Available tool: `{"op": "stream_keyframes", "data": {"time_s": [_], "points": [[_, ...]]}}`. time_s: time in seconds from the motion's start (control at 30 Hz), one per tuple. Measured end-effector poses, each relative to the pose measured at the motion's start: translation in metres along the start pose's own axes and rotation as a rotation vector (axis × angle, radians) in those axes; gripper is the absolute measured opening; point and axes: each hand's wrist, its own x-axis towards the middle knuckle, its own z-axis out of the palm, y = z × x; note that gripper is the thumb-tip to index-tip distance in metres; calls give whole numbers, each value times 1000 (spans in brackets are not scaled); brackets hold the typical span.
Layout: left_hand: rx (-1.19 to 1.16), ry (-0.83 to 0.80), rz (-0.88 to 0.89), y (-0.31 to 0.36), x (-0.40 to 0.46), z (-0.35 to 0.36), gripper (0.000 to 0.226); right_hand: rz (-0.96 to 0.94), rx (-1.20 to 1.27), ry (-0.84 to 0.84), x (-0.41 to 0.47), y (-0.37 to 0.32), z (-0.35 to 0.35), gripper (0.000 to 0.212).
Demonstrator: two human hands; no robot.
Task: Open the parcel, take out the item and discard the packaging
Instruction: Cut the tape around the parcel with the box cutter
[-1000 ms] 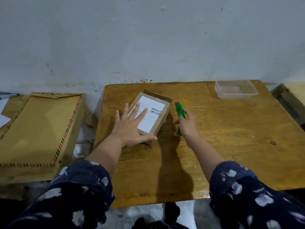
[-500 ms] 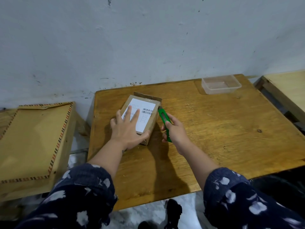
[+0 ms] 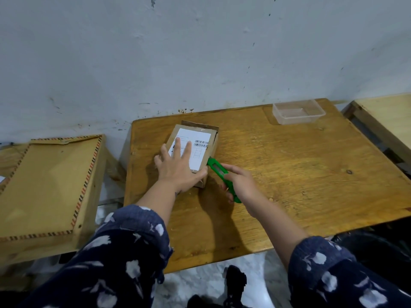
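A small brown cardboard parcel (image 3: 209, 143) with a white barcode label lies on the wooden table (image 3: 289, 174), near its far left part. My left hand (image 3: 178, 167) presses flat on the parcel's top, fingers spread over the label and thumb along the near edge. My right hand (image 3: 241, 184) grips a green box cutter (image 3: 219, 171). The cutter's tip touches the parcel's right side near the front corner. A cardboard flap stands up at the parcel's far edge.
A clear plastic tub (image 3: 298, 113) sits at the table's far right corner. A large brown envelope with striped edging (image 3: 49, 187) lies on a lower surface to the left. Another wooden table (image 3: 387, 121) stands at the right. The wall runs just behind.
My right hand has drawn the green cutter along the parcel's right side toward me, from the far end to the near corner. My left hand has stayed pressed on the parcel.
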Motion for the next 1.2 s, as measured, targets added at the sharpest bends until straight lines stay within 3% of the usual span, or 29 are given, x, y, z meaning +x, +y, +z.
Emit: {"op": "stream_keyframes", "data": {"time_s": [0.17,0.3,0.43,0.73,0.83,1.07,1.2], "points": [[-70,-71,9,-4,-3,-6,103,-38,33,128,-3,4,-9,42],[-129,-89,8,-7,-8,-12,99,-38,-68,62,8,-2,1,45],[-195,-22,54,-10,-16,-11,85,-114,-242,64,27,-5,20,53],[-297,106,101,-14,-27,1,82,-224,-357,84,72,-29,2,62],[-292,157,104,-10,-30,5,80,-244,-398,130,72,-38,-17,53],[-368,94,227,-35,-27,2,81,-382,-694,-62,37,-30,-41,30],[-340,93,286,-43,-25,5,80,-473,-895,-176,12,-26,-36,31]]}}
